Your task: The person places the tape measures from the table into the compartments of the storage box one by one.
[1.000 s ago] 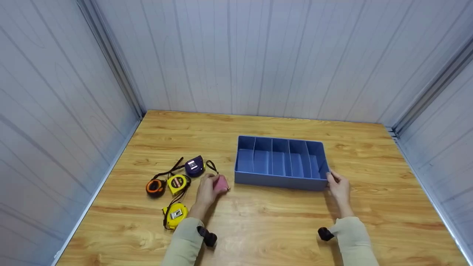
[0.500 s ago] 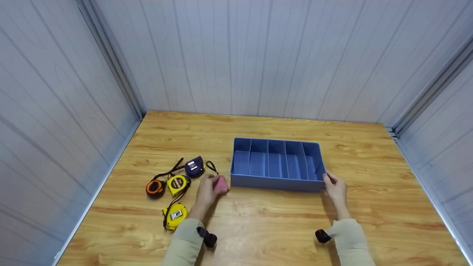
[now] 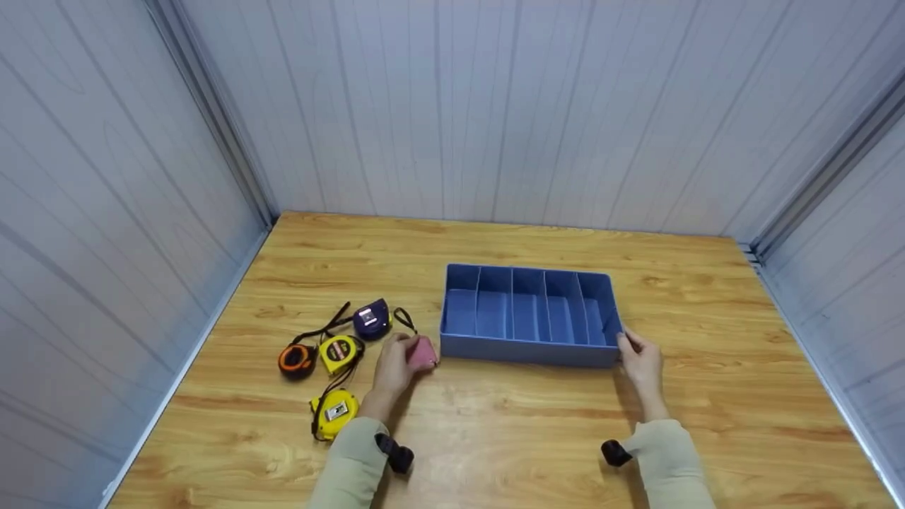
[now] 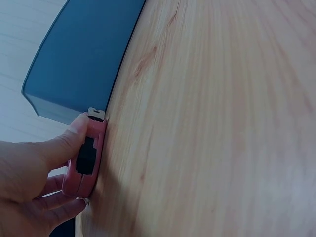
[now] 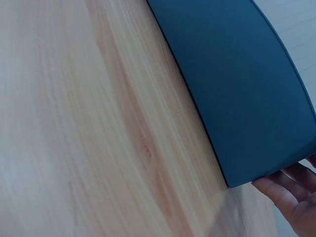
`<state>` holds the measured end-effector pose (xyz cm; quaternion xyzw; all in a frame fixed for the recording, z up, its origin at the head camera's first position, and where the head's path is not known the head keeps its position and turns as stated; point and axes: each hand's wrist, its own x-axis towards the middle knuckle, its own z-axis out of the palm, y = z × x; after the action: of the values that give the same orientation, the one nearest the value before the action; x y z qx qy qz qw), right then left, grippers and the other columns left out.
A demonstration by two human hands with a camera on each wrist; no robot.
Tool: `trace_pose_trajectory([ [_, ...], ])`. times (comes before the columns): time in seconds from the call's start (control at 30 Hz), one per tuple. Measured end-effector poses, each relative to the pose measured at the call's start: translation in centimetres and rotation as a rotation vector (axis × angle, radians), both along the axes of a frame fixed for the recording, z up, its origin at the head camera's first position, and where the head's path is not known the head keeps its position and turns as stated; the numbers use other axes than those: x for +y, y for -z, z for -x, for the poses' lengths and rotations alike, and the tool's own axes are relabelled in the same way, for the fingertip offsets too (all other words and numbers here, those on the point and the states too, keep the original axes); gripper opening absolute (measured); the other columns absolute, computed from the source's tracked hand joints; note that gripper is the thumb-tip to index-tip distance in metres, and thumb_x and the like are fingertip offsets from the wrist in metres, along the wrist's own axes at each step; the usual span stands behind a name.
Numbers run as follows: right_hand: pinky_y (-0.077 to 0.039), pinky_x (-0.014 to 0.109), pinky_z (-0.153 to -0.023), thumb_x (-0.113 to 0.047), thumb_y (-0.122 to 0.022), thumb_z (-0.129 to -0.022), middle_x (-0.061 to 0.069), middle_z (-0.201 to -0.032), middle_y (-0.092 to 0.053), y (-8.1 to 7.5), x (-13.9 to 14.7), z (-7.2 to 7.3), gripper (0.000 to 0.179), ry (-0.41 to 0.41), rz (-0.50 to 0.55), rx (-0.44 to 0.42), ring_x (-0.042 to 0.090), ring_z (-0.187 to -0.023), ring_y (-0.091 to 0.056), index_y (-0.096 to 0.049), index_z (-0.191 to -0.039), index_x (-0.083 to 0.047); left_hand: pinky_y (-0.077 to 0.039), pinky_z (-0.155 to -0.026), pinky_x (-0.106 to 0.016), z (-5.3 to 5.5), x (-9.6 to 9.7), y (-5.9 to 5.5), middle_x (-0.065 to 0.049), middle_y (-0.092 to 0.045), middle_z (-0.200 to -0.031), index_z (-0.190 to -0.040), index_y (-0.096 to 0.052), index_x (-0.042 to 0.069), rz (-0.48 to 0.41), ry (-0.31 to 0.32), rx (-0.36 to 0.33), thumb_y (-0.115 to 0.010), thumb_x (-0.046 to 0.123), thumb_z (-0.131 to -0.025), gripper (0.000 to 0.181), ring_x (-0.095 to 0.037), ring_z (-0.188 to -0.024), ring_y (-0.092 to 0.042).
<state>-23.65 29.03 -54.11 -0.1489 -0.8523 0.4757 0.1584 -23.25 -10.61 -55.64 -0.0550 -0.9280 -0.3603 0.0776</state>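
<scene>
Five tape measures, one box. Item: pink tape measure, pinched between thumb and fingers of my left grip, just beside the left end of the box; whether the two touch, I cannot tell. Item: blue box, five compartments, upright on the worktop, held at its front right corner by my right grip.

Items not in hand, all to the left: dark blue tape measure, small yellow tape measure, black-and-orange tape measure, large yellow tape measure, nearest me.

Progress: early, by my judgement. Done: both holds taken. Not done: all five tape measures are outside the box, none in a compartment.

Edges: the box's left wall stands close by the pink piece, so any sideways move calls for a lift over that rim. The back wall bounds the far edge of the worktop, well apart from the box.

Room: bare wood shows before, behind and right of the box. Tighter on the left, where loose black straps lie among the four pieces and could snag, I judge; the pink one's strap loop points away from me.
</scene>
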Motion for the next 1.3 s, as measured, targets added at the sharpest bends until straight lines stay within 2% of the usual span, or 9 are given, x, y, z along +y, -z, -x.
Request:
trace_pose_trajectory([
  [0.17, -0.042, 0.019, -0.071, -0.015, -0.052, -0.087, 0.018, -0.108, -0.059, -0.08, 0.06, 0.01, 0.032, -0.007, 0.004, -0.029, 0.024, -0.095, -0.054, -0.059, -0.114, 0.000, -0.039, -0.088, -0.042, 0.13, -0.13, -0.15, -0.021, -0.053, -0.107, -0.111, -0.057, -0.009, -0.024, -0.001, -0.050, -0.077, 0.017, -0.064, 0.058, -0.034, -0.098, -0.050],
  [0.33, -0.043, 0.030, -0.077, -0.015, -0.051, -0.087, 0.019, -0.110, -0.057, -0.10, 0.12, 0.08, 0.033, -0.013, 0.009, -0.032, 0.026, -0.098, -0.053, -0.058, -0.115, 0.001, -0.041, -0.086, -0.042, 0.20, -0.29, -0.40, -0.021, -0.051, -0.107, -0.111, -0.057, -0.009, -0.015, 0.021, -0.069, -0.078, 0.013, -0.064, 0.056, -0.034, -0.097, -0.049],
  [0.6, -0.040, 0.018, -0.069, -0.017, -0.052, -0.087, 0.015, -0.111, -0.058, 0.11, 0.12, 0.01, 0.032, -0.001, 0.014, -0.037, 0.020, -0.094, -0.053, -0.059, -0.115, -0.002, -0.044, -0.082, -0.040, 0.31, -0.43, -0.56, -0.020, -0.051, -0.109, -0.112, -0.057, -0.009, -0.012, 0.064, -0.083, -0.078, 0.011, -0.064, 0.056, -0.032, -0.096, -0.049],
  [0.73, -0.042, 0.017, -0.056, -0.017, -0.054, -0.086, 0.017, -0.096, -0.063, 0.25, 0.06, 0.03, 0.030, 0.021, 0.006, -0.006, 0.013, -0.071, -0.056, -0.062, -0.112, -0.004, -0.045, -0.081, -0.039, 0.31, -0.49, -0.48, -0.020, -0.052, -0.106, -0.110, -0.058, -0.010, -0.003, 0.086, -0.037, -0.078, 0.011, -0.063, 0.055, -0.032, -0.095, -0.049],
  [0.83, -0.041, 0.018, -0.047, -0.016, -0.055, -0.085, 0.016, -0.086, -0.064, 0.33, 0.02, 0.08, 0.029, 0.030, 0.006, 0.015, 0.007, -0.054, -0.051, -0.063, -0.111, -0.005, -0.044, -0.082, -0.040, 0.30, -0.52, -0.34, -0.021, -0.053, -0.103, -0.106, -0.059, -0.011, 0.008, 0.105, 0.023, -0.079, 0.010, -0.061, 0.055, -0.032, -0.094, -0.050],
  [0.9, -0.041, 0.017, -0.048, -0.016, -0.056, -0.085, 0.016, -0.089, -0.064, 0.34, 0.02, 0.07, 0.029, 0.029, 0.004, 0.015, 0.006, -0.055, -0.050, -0.063, -0.111, -0.006, -0.043, -0.083, -0.040, 0.28, -0.53, -0.25, -0.020, -0.054, -0.101, -0.105, -0.060, -0.011, 0.006, 0.109, 0.046, -0.080, 0.010, -0.059, 0.054, -0.032, -0.093, -0.050],
  [1.03, -0.039, 0.013, -0.058, -0.017, -0.055, -0.085, 0.016, -0.100, -0.063, 0.33, 0.06, 0.08, 0.029, 0.029, -0.018, 0.005, 0.010, -0.068, -0.052, -0.062, -0.112, -0.006, -0.043, -0.084, -0.041, 0.11, -0.46, -0.14, -0.020, -0.053, -0.101, -0.105, -0.060, -0.011, 0.008, 0.086, 0.054, -0.081, 0.011, -0.058, 0.056, -0.032, -0.094, -0.050],
  [1.27, -0.040, 0.014, -0.051, -0.016, -0.055, -0.085, 0.018, -0.098, -0.063, 0.25, 0.03, 0.07, 0.030, 0.029, 0.024, -0.001, 0.007, -0.060, -0.052, -0.061, -0.113, -0.006, -0.044, -0.083, -0.039, -0.43, -0.48, -0.24, -0.018, -0.053, -0.102, -0.107, -0.059, -0.010, 0.034, 0.034, 0.067, -0.081, 0.013, -0.059, 0.057, -0.030, -0.093, -0.051],
  [1.3, -0.041, 0.014, -0.054, -0.016, -0.055, -0.085, 0.018, -0.099, -0.062, 0.25, 0.03, 0.09, 0.031, 0.033, 0.019, -0.002, 0.007, -0.062, -0.052, -0.061, -0.113, -0.005, -0.044, -0.083, -0.039, -0.48, -0.47, -0.32, -0.017, -0.053, -0.102, -0.108, -0.059, -0.010, 0.029, 0.027, 0.061, -0.081, 0.012, -0.059, 0.057, -0.030, -0.093, -0.051],
])
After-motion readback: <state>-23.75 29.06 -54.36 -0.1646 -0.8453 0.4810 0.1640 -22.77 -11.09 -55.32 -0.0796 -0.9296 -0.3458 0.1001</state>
